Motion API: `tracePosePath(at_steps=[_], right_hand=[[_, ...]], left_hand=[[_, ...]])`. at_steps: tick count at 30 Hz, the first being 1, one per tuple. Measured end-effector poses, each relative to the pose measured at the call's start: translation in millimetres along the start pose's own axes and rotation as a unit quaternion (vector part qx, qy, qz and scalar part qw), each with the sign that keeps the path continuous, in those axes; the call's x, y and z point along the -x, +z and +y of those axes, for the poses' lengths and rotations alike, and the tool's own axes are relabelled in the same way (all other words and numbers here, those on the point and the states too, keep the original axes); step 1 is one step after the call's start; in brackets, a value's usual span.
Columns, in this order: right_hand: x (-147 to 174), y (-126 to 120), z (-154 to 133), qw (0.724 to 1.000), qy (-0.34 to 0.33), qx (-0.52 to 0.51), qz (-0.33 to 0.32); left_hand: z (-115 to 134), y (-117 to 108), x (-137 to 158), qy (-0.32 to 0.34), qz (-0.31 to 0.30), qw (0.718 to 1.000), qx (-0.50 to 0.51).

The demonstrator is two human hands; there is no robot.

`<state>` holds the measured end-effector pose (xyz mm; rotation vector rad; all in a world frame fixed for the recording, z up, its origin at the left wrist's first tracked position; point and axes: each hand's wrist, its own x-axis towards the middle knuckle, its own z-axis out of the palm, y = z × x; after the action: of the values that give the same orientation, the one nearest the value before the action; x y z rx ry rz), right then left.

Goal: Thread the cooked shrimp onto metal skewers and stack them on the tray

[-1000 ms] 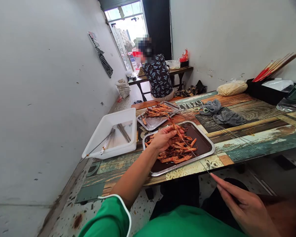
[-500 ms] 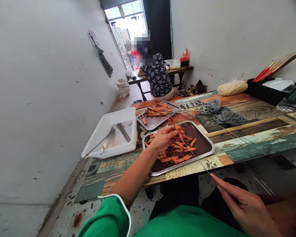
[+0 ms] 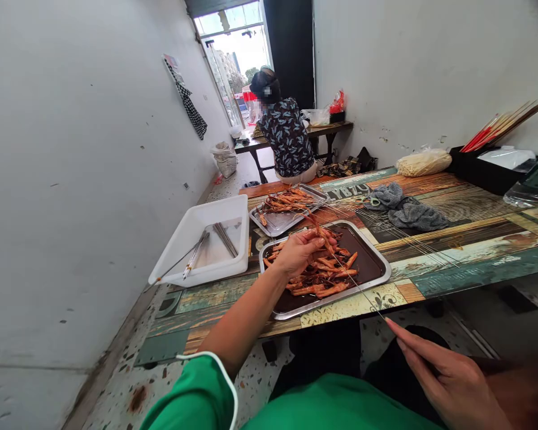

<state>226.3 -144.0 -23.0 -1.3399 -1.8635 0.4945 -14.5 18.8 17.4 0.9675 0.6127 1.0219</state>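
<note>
Over the front metal tray (image 3: pixel 373 245), my left hand (image 3: pixel 299 254) is closed around a reddish-brown piece of meat (image 3: pixel 328 240) that looks like a chicken foot. A thin metal skewer (image 3: pixel 363 292) runs from this piece down past the table edge. Its lower end is pinched between the fingertips of my right hand (image 3: pixel 443 364), low at the right in front of the table. Several similar pieces (image 3: pixel 327 278) lie in dark sauce in the tray under my left hand. My left hand hides part of the heap and the exact spot where the skewer meets the meat.
A second metal tray (image 3: pixel 280 224) holds skewered pieces behind. On the left stands a white plastic bin (image 3: pixel 183 230) with skewers. Bare skewers (image 3: pixel 424 245) and a grey cloth (image 3: pixel 415 212) lie right. A black box (image 3: pixel 479 173) stands far right. A person (image 3: pixel 288 137) sits beyond the table.
Hardly anything differs. My right hand has shifted very slightly down and right at the skewer's end; the left hand keeps its place. The view has tilted a little.
</note>
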Motion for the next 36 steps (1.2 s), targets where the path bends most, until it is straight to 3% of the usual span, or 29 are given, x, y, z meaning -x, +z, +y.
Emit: tracePosePath(at_steps=[4,10,22,36], right_hand=[[0,0,2,1.000,0.001,0.008,-0.001],[1,-1,4,1.000,-0.008,0.007,0.000],[-8,-9,-1,1.000,-0.021,0.004,-0.019],[-8,-11,-5,0.999,-0.031,0.005,-0.016]], left_hand=[[-1,2,0,0.018,0.015,0.999,-0.034],[-6,-2,-1,0.040,-0.010,0.993,-0.112],[-4,-3,-2,-0.002,0.035,0.999,-0.040],[-14,-8,-4,-0.001,0.008,0.998,-0.061]])
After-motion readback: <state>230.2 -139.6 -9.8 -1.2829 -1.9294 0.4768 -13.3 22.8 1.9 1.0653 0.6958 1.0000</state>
